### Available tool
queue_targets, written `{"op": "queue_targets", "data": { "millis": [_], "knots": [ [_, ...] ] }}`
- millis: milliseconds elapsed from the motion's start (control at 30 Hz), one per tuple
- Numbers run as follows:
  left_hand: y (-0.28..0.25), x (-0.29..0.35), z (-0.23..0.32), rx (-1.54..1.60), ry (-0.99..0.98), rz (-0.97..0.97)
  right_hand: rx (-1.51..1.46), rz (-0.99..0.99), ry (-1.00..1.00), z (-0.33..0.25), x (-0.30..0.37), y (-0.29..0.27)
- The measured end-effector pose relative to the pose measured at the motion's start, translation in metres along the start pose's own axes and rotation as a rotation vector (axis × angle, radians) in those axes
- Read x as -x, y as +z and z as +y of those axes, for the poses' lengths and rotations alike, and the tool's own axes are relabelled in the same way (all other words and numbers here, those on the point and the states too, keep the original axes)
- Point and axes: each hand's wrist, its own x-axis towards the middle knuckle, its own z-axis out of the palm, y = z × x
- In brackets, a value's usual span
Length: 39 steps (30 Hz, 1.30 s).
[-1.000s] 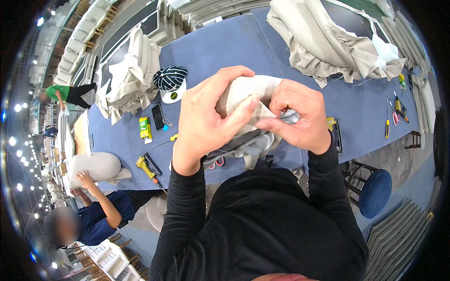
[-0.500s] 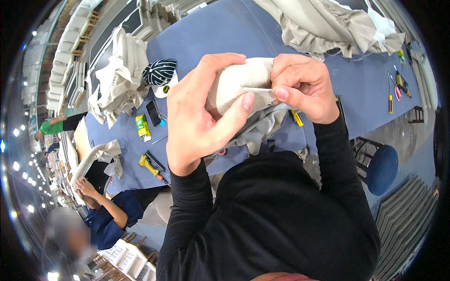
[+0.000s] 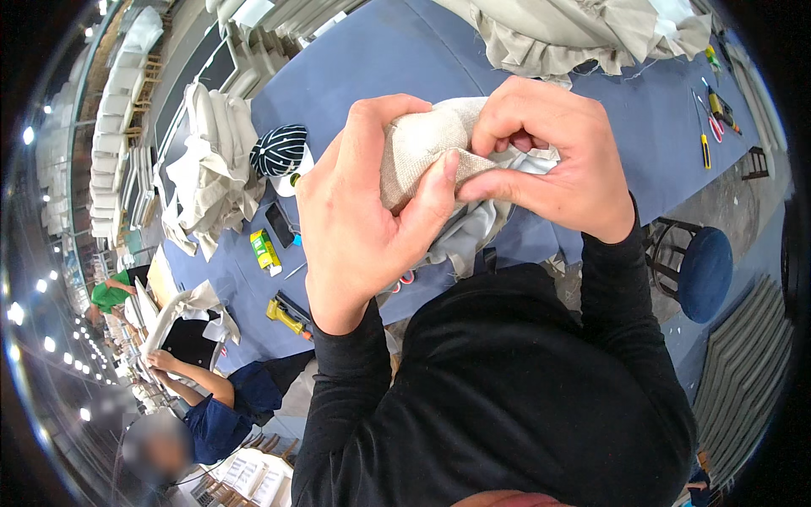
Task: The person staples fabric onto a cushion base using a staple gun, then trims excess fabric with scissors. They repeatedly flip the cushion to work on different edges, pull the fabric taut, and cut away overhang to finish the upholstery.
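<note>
Held up in front of my chest, above the table, is a rounded upholstered pad (image 3: 416,160) in beige woven fabric. My left hand (image 3: 359,207) wraps around its left side, with the thumb pressing on the near face beside a fold. At the right end of the pad, my right hand (image 3: 562,156) pinches the fabric edge between thumb and fingers and draws it out into a taut flap. Loose grey lining cloth (image 3: 473,230) hangs below the pad. The pad's underside and left side are hidden by my hands.
On the blue table (image 3: 363,59) lie a striped cap (image 3: 279,150), a phone (image 3: 278,224), a yellow-green box (image 3: 265,253), a yellow staple gun (image 3: 289,316) and a screwdriver (image 3: 705,150). Beige covers (image 3: 583,34) lie across the far side. A co-worker (image 3: 224,422) handles another piece at left. A blue stool (image 3: 706,275) stands right.
My right hand has pulled the fabric edge, opening the fold into a wider flap, and its thumb has shifted left. My left hand keeps its grip. The view has shifted slightly.
</note>
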Motion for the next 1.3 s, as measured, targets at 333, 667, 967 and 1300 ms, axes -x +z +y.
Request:
{"op": "queue_targets", "data": {
  "millis": [333, 667, 967, 1300],
  "knots": [
    [0.004, -0.003, -0.003, -0.007, -0.003, 0.005, 0.003, -0.034, -0.130, 0.013, 0.001, 0.004],
    [-0.005, -0.013, -0.009, -0.023, 0.153, -0.060, -0.252, -0.091, -0.122, 0.042, 0.000, 0.007],
    [0.001, -0.007, -0.007, 0.006, 0.109, -0.055, -0.333, -0.029, -0.099, 0.049, 0.002, 0.012],
    [0.010, -0.020, 0.002, -0.106, 0.003, -0.002, -0.405, 0.334, 0.171, 0.086, 0.038, 0.023]
  ]
}}
